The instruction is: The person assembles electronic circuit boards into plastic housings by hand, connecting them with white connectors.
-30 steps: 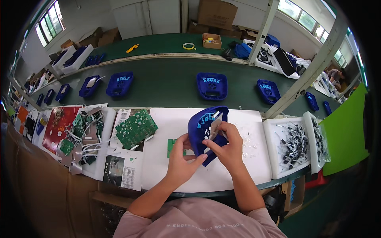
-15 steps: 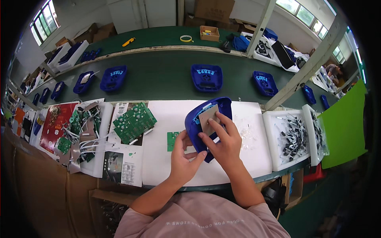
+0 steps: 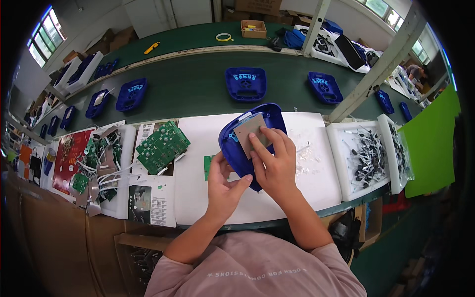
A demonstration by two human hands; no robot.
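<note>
And here at the centre of the frame, the left hand [image 3: 223, 188] grasps the blue shell [image 3: 238, 159] by its lower-left side, while the right hand [image 3: 277, 166] lays its fingertips on the greyish-brown panel [image 3: 244, 134] inside, though whether it's actually gripping I can't tell.

From where I stand, the blue shell [image 3: 228, 151] looks like smooth moulded plastic with a soft sheen, while the tan plate [image 3: 244, 134] over it is flat and matt; card or metal, I can't tell. The white sheet [image 3: 198, 203] is smooth and dull. To the right, the tray [image 3: 337, 166] looks like matt white foam, beside a glossy clear plastic bag [image 3: 407, 168]. The shirt [image 3: 257, 262] is soft matt cloth; the big carton [image 3: 54, 218], dull brown cardboard.
</note>
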